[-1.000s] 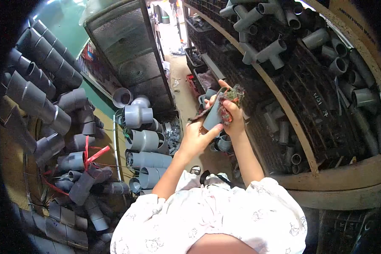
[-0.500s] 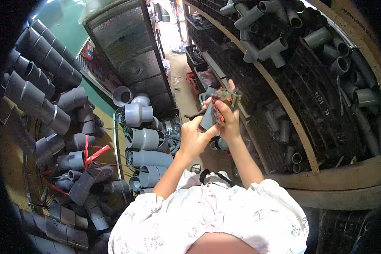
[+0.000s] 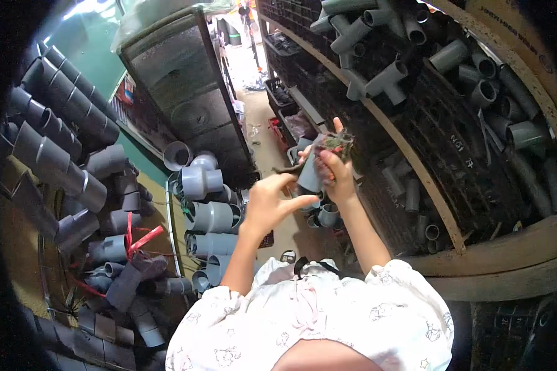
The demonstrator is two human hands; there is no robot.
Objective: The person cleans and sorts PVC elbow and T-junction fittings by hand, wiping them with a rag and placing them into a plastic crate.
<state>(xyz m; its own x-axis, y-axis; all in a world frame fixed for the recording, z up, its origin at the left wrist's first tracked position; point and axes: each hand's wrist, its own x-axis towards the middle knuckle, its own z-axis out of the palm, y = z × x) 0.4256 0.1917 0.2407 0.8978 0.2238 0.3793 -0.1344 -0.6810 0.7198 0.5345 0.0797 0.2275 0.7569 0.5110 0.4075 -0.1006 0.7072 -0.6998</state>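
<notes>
In front of my chest, my right hand (image 3: 336,173) is wrapped round a grey plastic pipe fitting (image 3: 309,175) and a crumpled patterned rag (image 3: 335,146) in green, red and dark tones. The rag bunches over the fitting's far end, and my right thumb presses on it. My left hand (image 3: 267,203) is just left of the fitting's near end, thumb and forefinger spread apart with nothing gripped between them. A dark strip of the cloth (image 3: 286,169) sticks out to the left above my left fingers.
Stacked grey pipe fittings (image 3: 68,161) line the left wall, some tied with red plastic string (image 3: 143,238). A dark glass-front cabinet (image 3: 189,93) stands ahead. On the right, black crates (image 3: 464,142) on wooden-framed shelves hold more grey tees (image 3: 393,80). A narrow aisle (image 3: 259,123) runs forward.
My left hand has drawn back from the fitting, its thumb and forefinger now wider apart. The fitting and rag have turned slightly in my right hand. The view has shifted a little.
</notes>
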